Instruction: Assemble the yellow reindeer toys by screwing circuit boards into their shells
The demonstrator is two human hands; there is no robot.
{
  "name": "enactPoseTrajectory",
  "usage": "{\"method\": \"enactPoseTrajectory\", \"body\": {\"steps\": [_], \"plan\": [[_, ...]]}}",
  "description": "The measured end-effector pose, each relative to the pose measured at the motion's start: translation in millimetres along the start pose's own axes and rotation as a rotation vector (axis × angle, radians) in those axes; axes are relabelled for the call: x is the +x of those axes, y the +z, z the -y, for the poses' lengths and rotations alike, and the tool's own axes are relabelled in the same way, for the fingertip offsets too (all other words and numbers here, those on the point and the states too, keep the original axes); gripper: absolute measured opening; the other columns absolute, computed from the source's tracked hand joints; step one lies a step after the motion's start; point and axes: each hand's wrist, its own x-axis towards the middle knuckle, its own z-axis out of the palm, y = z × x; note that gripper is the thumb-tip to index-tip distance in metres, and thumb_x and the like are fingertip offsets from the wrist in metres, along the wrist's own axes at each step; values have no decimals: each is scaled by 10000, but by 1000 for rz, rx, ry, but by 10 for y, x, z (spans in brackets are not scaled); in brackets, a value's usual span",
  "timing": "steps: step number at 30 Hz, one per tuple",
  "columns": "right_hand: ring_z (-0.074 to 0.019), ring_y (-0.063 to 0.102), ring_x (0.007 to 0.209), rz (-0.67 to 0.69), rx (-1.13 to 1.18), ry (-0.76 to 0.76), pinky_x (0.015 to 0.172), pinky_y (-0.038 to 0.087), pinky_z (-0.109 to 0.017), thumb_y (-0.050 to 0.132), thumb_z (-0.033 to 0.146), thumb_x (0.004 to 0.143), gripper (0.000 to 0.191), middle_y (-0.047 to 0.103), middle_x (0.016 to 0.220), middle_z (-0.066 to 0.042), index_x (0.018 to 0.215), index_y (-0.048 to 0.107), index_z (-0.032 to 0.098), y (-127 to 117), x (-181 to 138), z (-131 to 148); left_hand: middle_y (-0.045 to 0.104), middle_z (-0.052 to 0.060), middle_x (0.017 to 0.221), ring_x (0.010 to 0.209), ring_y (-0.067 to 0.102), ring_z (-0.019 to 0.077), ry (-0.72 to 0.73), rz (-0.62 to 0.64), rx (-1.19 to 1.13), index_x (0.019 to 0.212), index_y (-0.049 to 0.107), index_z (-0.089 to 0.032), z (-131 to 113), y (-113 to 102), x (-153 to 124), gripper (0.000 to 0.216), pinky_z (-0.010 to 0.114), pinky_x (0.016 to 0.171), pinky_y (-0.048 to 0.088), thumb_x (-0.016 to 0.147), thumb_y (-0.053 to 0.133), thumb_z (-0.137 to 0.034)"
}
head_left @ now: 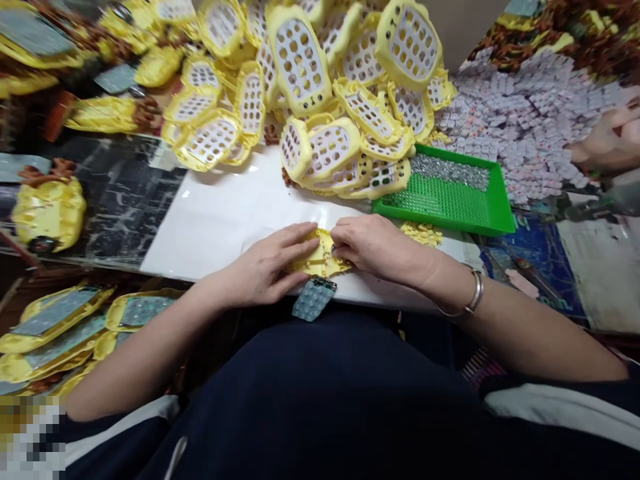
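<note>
A yellow plastic shell (306,263) lies on the white work surface with its inner side up. My left hand (263,268) grips its left side, fingers over the far edge and thumb at the near edge. My right hand (377,248) is closed in a pinch over the shell's right part; what its fingertips hold is hidden. Thin wires show on the shell beside those fingertips. A grey-green keypad board (314,300) hangs at the shell's near edge, over the front of the table.
Yellow shells with perforated white panels (300,63) are heaped at the back. A green tray (450,200) of small metallic parts stands right, with small yellow pieces (421,233) before it. Yellow shells with keypads (55,330) lie lower left. Another person's hand (613,137) is over white pieces (520,120).
</note>
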Motion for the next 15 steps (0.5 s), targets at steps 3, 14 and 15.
{"method": "enactPoseTrajectory", "body": {"steps": [3,14,15], "plan": [[-130,549,648,-120,60,-80,582,334,-245,551,142,850,158,624,705,-44,699,599,155,77,-95,-29,458,294,1422,1371,421,313,-38,10,9,1313,522,-3,-105,-15,23,489,438,1114,396,921,518,-298],[-146,537,332,-247,201,-422,274,357,-245,514,155,730,269,615,497,-31,486,548,263,117,125,-326,407,210,1495,1410,373,227,-163,240,108,1315,533,32,-254,-217,203,555,226,1179,238,880,601,-305],[-151,538,332,-265,226,-414,280,372,-251,510,159,739,277,613,493,-36,489,552,270,158,116,-337,399,201,1502,1417,360,225,-169,227,106,1319,532,21,-275,-215,193,552,232,1183,233,877,606,-302]]}}
